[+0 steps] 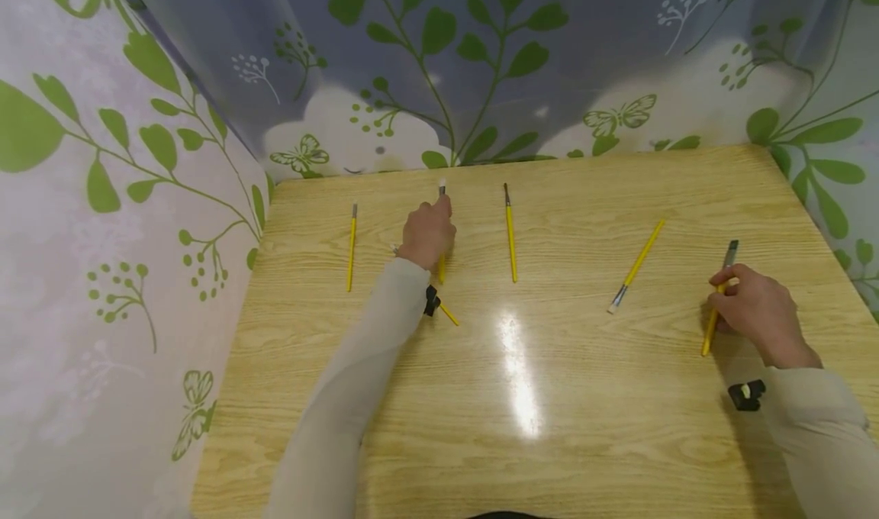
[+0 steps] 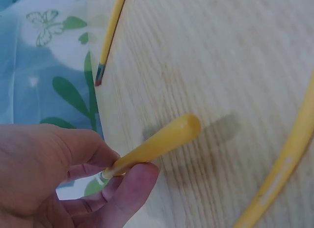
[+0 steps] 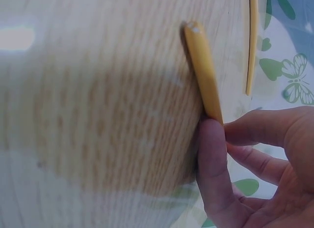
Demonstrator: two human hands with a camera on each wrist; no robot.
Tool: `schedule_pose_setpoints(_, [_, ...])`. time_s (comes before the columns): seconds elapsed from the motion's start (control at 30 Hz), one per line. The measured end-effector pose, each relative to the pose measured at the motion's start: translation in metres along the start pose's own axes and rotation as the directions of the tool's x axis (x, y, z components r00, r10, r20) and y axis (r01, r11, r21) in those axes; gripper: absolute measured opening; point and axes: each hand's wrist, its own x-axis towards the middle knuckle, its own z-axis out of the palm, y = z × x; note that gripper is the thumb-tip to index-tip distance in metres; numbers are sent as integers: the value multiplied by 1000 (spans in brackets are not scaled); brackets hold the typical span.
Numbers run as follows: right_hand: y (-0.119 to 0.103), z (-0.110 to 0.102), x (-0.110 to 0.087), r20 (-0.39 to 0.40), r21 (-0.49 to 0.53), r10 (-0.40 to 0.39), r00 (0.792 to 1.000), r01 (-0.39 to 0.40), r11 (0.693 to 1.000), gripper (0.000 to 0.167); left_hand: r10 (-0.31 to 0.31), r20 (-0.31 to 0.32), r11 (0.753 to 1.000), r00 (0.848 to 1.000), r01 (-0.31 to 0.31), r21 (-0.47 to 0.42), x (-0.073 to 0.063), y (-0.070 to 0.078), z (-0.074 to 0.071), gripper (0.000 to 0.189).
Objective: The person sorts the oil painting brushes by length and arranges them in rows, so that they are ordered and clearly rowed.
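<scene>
Near the far edge of the table, my left hand (image 1: pixel 429 230) pinches a yellow-handled paintbrush (image 1: pixel 442 271) with its pale bristles pointing away from me. In the left wrist view, thumb and fingers grip that brush near its metal collar, and the rounded handle end (image 2: pixel 169 134) is lifted over the wood. On the right side, my right hand (image 1: pixel 758 305) holds a flat paintbrush (image 1: pixel 710 336) by its yellow handle, dark bristles facing the far edge. The right wrist view shows its handle end (image 3: pixel 201 51) low over the tabletop, between thumb and fingers.
A thin brush (image 1: pixel 352 252) lies left on the wooden table (image 1: pixel 584 427), and a dark-tipped brush (image 1: pixel 511 240) lies mid-table. Another brush (image 1: pixel 639 263) slants left of my right hand. My left forearm partly covers one more brush (image 1: pixel 449 314). Patterned fabric (image 1: pixel 481 69) borders the far edge.
</scene>
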Motion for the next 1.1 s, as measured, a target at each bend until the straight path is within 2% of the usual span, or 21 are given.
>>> schedule_pose_setpoints(0.2, [0,0,0,-6,-10,-2,1000,2,1000,36,-7,11,1000,1000,6,22,12,-2,-4,20])
schedule_pose_setpoints(0.43, [-3,1,0,-12,-5,-13,1000,13,1000,35,-59,13,998,998,59,35,22,-5,-4,21])
schedule_pose_setpoints(0.87, [-4,0,0,-11,-3,-1,1000,1,1000,34,-58,45,998,997,56,39,25,-8,1,24])
schedule_pose_setpoints(1.1, [-3,0,-1,-7,-6,9,1000,-9,1000,35,-62,62,998,996,62,0,23,-9,2,25])
